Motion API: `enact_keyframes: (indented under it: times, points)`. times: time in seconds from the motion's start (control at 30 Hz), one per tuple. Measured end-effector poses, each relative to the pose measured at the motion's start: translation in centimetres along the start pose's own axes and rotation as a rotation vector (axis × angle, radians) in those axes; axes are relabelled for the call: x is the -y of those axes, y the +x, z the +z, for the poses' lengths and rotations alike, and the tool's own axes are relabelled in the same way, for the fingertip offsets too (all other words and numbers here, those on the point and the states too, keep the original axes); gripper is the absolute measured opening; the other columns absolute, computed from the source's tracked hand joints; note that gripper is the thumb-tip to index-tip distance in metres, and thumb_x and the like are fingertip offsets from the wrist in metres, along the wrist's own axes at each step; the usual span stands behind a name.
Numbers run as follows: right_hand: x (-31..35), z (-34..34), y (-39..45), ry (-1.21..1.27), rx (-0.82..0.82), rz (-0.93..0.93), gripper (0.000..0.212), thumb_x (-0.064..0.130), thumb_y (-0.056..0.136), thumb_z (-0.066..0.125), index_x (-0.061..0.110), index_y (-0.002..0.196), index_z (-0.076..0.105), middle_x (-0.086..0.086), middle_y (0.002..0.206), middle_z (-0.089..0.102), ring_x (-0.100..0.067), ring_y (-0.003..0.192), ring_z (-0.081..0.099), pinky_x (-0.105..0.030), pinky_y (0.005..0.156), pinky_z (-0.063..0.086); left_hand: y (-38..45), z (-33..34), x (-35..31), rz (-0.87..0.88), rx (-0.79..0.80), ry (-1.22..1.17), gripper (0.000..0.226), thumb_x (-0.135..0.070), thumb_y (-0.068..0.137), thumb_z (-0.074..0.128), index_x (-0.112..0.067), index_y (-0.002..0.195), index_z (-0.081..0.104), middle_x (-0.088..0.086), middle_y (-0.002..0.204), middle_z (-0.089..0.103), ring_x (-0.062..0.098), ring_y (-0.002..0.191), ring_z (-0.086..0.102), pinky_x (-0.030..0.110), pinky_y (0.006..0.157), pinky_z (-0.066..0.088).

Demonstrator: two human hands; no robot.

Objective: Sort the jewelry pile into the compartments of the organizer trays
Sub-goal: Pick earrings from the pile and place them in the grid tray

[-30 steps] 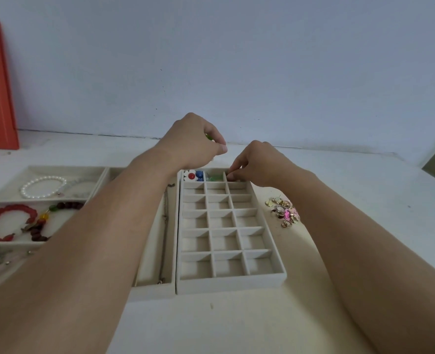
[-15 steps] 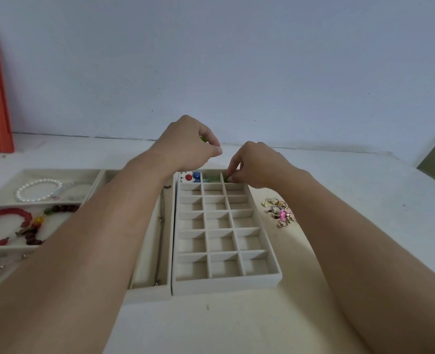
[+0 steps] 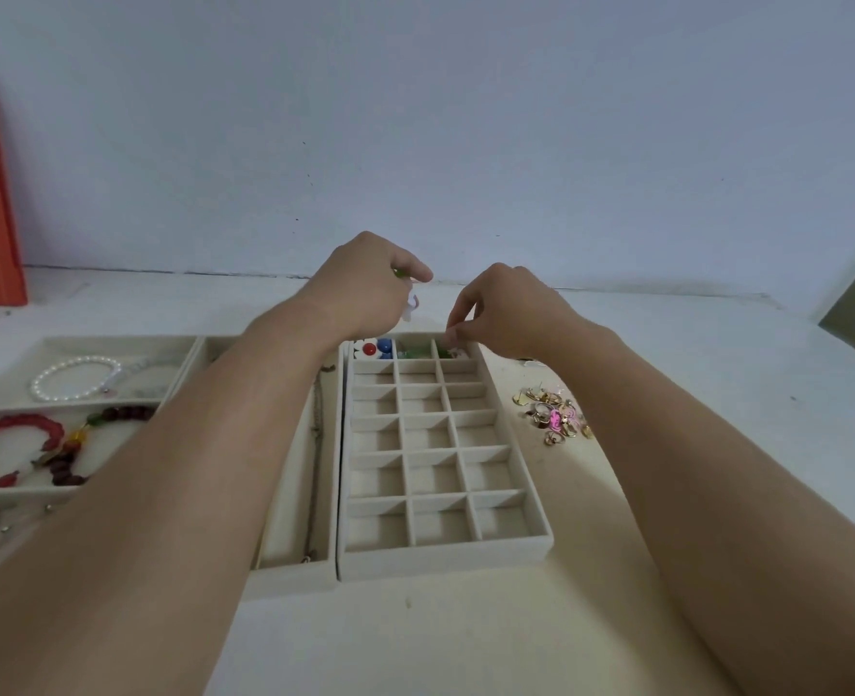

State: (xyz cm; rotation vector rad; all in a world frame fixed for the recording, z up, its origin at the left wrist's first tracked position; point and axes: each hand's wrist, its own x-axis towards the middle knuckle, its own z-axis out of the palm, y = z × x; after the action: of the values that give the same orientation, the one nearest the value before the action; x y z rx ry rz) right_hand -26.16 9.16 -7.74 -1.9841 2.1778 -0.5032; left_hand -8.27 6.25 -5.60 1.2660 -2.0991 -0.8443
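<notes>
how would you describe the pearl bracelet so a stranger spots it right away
Start at the wide tray on the far left of the table. Its back compartment holds the pearl bracelet, a loop of white beads; the bracelets in the compartment nearer you are red and dark.

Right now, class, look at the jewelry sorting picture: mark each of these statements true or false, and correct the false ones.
1. The pearl bracelet lies in the far compartment of the left tray. True.
2. Every compartment of the grid tray holds jewelry. False: only the far row holds pieces; the rest show nothing.
3. The loose jewelry pile lies right of the grid tray. True.
4. The right hand rests flat on the table. False: its fingers pinch above the far right compartment.
5. The left hand holds something small. True.
</notes>
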Motion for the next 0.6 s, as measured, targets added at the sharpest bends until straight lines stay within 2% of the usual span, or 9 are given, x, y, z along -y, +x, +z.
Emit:
enact_keyframes:
  times: [0.07,0.13,0.2,0.3,0.37,0.43,0.53,0.6]
  points:
    - [-0.2,-1.2,0.1,0.06,-0.064,-0.001,0.007,0.036,0.083,0.078,0.031,0.079,0.076,0.008,0.077,0.07,-0.011,0.061,0.063,-0.03,0.066,0.055,0.0,0.1,-0.1,0.003,-0.01,-0.01,0.047,-0.005,0.097,0.058,-0.028,0.138,0.057,0.008,0.123,0.068,0.018,0.103,0.066,0.012,0.051,0.039]
    - [-0.2,-2.2,-0.2,0.193,-0.099,-0.023,0.006,0.035,0.086,0.077,0.029,0.086,0.077,0.007,0.074,0.069,-0.008,0.057,0.06,-0.024,0.059,0.049,0.0,0.0,-0.2,0.004,-0.024,-0.015,0.064,-0.005,0.096,0.059,-0.031,0.151,0.04,0.009,0.127,0.066,0.021,0.107,0.065,0.019,0.06,0.043]
    - [0.3,-2.8,-0.7,0.341,-0.082,-0.054,0.016,0.037,0.089,0.074,0.027,0.101,0.077,0.008,0.08,0.072,-0.008,0.061,0.064,-0.021,0.056,0.045,-0.1,-0.1,-0.3,0.001,-0.009,-0.012,0.075,-0.005,0.095,0.061,-0.032,0.156,0.026,0.007,0.121,0.068,0.021,0.104,0.065,0.024,0.061,0.043]
    - [1.1,-2.9,-1.2,0.437,-0.015,-0.102,0.025,0.037,0.093,0.07,0.028,0.116,0.074,0.015,0.087,0.074,-0.004,0.068,0.068,-0.023,0.062,0.048,-0.3,0.1,-0.5,0.016,0.031,0.035,0.081,-0.007,0.097,0.059,-0.031,0.159,0.013,0.001,0.11,0.071,0.017,0.1,0.065,0.023,0.061,0.044]
    - [1.3,-2.8,-1.3,0.444,-0.01,-0.118,0.018,0.034,0.094,0.07,0.029,0.11,0.077,0.016,0.088,0.076,-0.003,0.067,0.068,-0.022,0.062,0.047,-0.5,0.2,-0.6,0.039,0.056,0.047,0.082,-0.01,0.099,0.057,-0.031,0.16,0.007,-0.002,0.11,0.071,0.015,0.098,0.066,0.023,0.064,0.048]
    - [1.3,-2.9,-1.4,0.432,-0.011,-0.125,0.011,0.031,0.093,0.072,0.029,0.1,0.08,0.017,0.077,0.074,0.002,0.062,0.064,-0.018,0.06,0.043,-0.7,0.1,-0.8,0.057,0.084,0.05,0.082,-0.015,0.1,0.058,-0.032,0.16,0.004,-0.004,0.109,0.071,0.015,0.097,0.066,0.024,0.066,0.051]
    - [1.2,-3.4,-1.6,0.43,0.008,-0.124,0.007,0.027,0.091,0.074,0.025,0.094,0.081,0.015,0.064,0.07,0.005,0.055,0.059,-0.021,0.06,0.042,-1.0,0.2,-1.0,0.085,0.107,0.059,0.082,-0.018,0.101,0.058,-0.034,0.159,0.003,-0.007,0.107,0.071,0.015,0.093,0.066,0.024,0.06,0.049]
    - [1.2,-3.7,-1.7,0.443,0.017,-0.127,0.005,0.024,0.089,0.076,0.022,0.091,0.081,0.013,0.064,0.071,0.004,0.055,0.058,-0.025,0.061,0.044,-1.0,0.3,-1.0,0.093,0.112,0.066,0.08,-0.017,0.1,0.058,-0.033,0.16,0.007,-0.009,0.106,0.072,0.017,0.094,0.067,0.034,0.064,0.056]
